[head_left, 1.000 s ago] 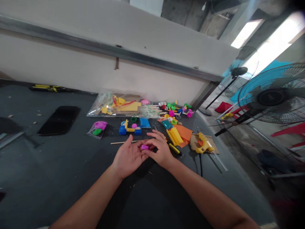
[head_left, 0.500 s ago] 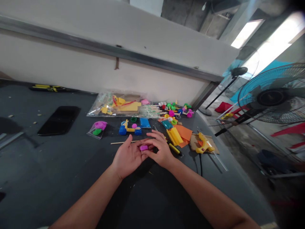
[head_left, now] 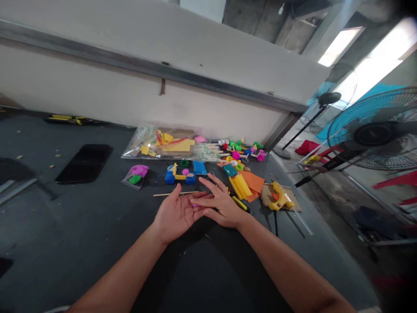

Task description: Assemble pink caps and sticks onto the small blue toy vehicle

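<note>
My left hand [head_left: 176, 214] is held palm up over the table with its fingers stretched out to the right. A small piece of purple modelling clay [head_left: 196, 204] lies on its fingers, mostly covered from above. Over it sits my right hand [head_left: 223, 208], palm down, its fingers stretched and spread, resting on the clay and the left fingers. Just beyond the hands is a small blue and yellow toy vehicle [head_left: 180, 174] with a pink disc on it. A thin wooden stick [head_left: 163, 194] lies beside the left thumb.
To the left are a black phone [head_left: 85, 163] and a bag of purple and green clay [head_left: 137, 174]. A clear plastic bag [head_left: 133, 150] of parts lies along the back. On the right are orange sheets [head_left: 256, 182], a yellow glue gun [head_left: 279, 198] and a standing fan [head_left: 371, 132].
My right fingers have spread and flattened over the purple clay, which showed more fully before. The left hand stays palm up in nearly the same place.
</note>
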Demonstrator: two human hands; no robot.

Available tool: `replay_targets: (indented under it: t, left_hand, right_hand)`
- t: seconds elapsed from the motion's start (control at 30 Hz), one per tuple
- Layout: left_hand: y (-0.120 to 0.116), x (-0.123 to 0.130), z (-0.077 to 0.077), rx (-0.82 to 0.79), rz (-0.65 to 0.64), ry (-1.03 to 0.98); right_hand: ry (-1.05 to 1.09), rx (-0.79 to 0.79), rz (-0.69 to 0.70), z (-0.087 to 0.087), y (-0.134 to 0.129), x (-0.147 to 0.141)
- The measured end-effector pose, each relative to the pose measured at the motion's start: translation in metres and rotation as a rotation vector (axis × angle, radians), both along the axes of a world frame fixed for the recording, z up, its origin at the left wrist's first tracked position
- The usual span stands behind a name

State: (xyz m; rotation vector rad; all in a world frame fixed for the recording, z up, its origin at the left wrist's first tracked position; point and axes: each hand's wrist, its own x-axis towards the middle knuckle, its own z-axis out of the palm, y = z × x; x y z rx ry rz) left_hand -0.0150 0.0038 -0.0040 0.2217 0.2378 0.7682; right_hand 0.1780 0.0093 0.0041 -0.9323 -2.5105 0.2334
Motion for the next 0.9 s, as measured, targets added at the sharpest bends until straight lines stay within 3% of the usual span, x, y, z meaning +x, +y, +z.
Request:
replay_targets:
  t: [0.33,0.6,0.9]
  left_hand:
    - [0.0011,-0.0045,-0.0014,-0.031,0.008,0.043]
    - [0.0020,-0.0052,-0.0029,0.021,-0.061,-0.001]
    - [0.0000,-0.0035,0.0023,-0.044,-0.016,0.053]
  right_hand:
    - [0.051,-0.037,0.065,0.0018,0.0000,0.0042]
    - [0.006,-0.027,0.089,0.0026,0.0010,0.0041]
    - [0.096,-0.072,0.062,0.0039,0.0001,0.0050]
